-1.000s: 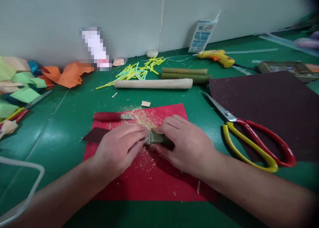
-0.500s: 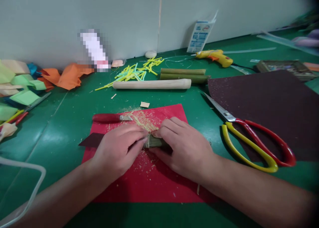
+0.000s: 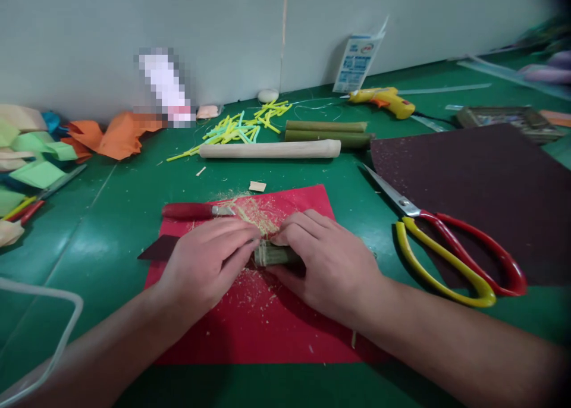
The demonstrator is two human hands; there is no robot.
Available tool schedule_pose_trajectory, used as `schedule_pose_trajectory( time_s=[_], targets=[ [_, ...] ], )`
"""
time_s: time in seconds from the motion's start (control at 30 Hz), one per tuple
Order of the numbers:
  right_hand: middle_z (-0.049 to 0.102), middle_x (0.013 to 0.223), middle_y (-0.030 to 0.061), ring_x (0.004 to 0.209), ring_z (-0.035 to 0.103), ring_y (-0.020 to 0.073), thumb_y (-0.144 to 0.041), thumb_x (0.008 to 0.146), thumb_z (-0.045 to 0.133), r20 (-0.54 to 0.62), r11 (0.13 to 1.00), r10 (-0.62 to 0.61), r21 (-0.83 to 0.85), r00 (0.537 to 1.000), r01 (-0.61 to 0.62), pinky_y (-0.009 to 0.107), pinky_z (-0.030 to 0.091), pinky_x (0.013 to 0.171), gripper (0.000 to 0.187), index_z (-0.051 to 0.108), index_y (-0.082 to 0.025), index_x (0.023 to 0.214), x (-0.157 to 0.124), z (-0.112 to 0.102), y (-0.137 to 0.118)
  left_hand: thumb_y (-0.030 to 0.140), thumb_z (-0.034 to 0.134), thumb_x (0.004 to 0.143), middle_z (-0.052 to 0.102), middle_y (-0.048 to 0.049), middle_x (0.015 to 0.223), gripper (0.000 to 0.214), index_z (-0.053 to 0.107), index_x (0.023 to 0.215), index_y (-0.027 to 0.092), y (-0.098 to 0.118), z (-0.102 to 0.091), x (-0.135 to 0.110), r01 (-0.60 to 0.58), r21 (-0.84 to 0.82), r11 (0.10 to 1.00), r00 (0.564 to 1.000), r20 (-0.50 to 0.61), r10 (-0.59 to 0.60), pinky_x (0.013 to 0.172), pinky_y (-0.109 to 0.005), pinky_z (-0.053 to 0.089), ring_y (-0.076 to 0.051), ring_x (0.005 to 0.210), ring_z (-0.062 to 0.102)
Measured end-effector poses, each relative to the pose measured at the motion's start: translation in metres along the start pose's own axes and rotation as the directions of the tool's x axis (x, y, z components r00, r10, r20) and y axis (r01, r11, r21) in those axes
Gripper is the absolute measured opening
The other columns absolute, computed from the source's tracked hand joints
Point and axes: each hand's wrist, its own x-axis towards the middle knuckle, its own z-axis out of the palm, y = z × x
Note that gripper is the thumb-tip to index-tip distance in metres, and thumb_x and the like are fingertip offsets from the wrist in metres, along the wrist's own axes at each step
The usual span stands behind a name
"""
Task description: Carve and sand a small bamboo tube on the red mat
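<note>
Head view: both hands meet over the near half of a red sheet [image 3: 267,330] that lies on the green bench [image 3: 89,229], towards its front edge. The right hand [image 3: 330,265] is closed around a short green bamboo piece [image 3: 272,255], and only the piece's left end shows past the fingers. The left hand [image 3: 209,265] is curled, knuckles up, fingertips touching that exposed end. It is closed down on a dark strip [image 3: 154,250] (sandpaper, by the look of it), whose free end sticks out leftwards past the red sheet's edge.

Pale shavings [image 3: 259,215] lie scattered on the sheet around the hands, thickest just behind them. A red-handled knife [image 3: 191,210] lies at the sheet's far left corner, blade pointing right into the shavings.

To the right, a pair of red-and-yellow scissors [image 3: 446,247] lies partly on a large dark sheet [image 3: 482,182], tips pointing away towards the back. Behind the red sheet lies a pale wooden dowel [image 3: 267,150], with two long bamboo sticks [image 3: 328,131] just beyond its right end and a heap of yellow and green straw bits [image 3: 241,125] behind it.

Near the back wall are a yellow glue gun [image 3: 383,99] and a printed packet [image 3: 357,57] leaning upright — orange paper scraps [image 3: 116,134] lie along the left edge.
</note>
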Motion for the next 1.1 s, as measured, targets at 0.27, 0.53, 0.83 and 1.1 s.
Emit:
schedule_pose_trajectory(
  time_s=[0.27, 0.53, 0.83, 1.1],
  targets=[
    [0.060, 0.085, 0.0041, 0.082, 0.052, 0.0216, -0.034, 0.081, 0.057, 0.036, 1.000, 0.017, -0.008, 0.999, -0.016, 0.033, 0.040, 0.067, 0.018, 0.058, -0.018, 0.089, 0.0022, -0.0018, 0.0006, 0.019, 0.051, 0.088, 0.069, -0.0029, 0.097, 0.016, 0.065, 0.094, 0.017, 0.0043, -0.0002, -0.0035, -0.043, -0.002, 0.999, 0.999, -0.033, 0.043, 0.087, -0.029, 0.050, -0.016, 0.092, 0.063],
    [0.058, 0.085, 0.0037, 0.081, 0.051, 0.0212, -0.032, 0.080, 0.058, 0.024, 1.000, -0.001, -0.020, 1.000, 0.001, 0.033, 0.039, 0.065, 0.017, 0.056, -0.018, 0.088, 0.0025, -0.0024, 0.0003, 0.021, 0.046, 0.090, 0.069, -0.0030, 0.097, 0.019, 0.064, 0.094, 0.016, 0.0066, 0.0023, 0.0026, -0.028, -0.010, 1.000, 0.999, 0.015, 0.028, 0.084, -0.029, 0.051, -0.015, 0.089, 0.064],
    [0.059, 0.087, 0.0053, 0.081, 0.051, 0.0204, -0.030, 0.080, 0.057, 0.025, 1.000, -0.006, -0.013, 1.000, 0.006, 0.031, 0.039, 0.066, 0.015, 0.057, -0.017, 0.087, 0.0037, -0.0047, -0.0006, 0.022, 0.045, 0.091, 0.068, -0.0029, 0.101, 0.020, 0.064, 0.097, 0.017, 0.0056, 0.0038, 0.0015, -0.047, 0.031, 0.998, 0.999, 0.013, 0.047, 0.087, -0.030, 0.050, -0.016, 0.093, 0.063],
    [0.059, 0.086, 0.0045, 0.081, 0.051, 0.0195, -0.030, 0.081, 0.055, 0.007, 1.000, -0.011, 0.002, 1.000, 0.011, 0.031, 0.040, 0.065, 0.015, 0.057, -0.017, 0.087, 0.0035, -0.0046, -0.0007, 0.022, 0.046, 0.090, 0.069, -0.0026, 0.100, 0.020, 0.064, 0.097, 0.018, 0.0057, 0.0029, 0.0005, -0.058, 0.036, 0.998, 0.998, -0.020, 0.058, 0.088, -0.031, 0.050, -0.016, 0.093, 0.063]
  ],
)
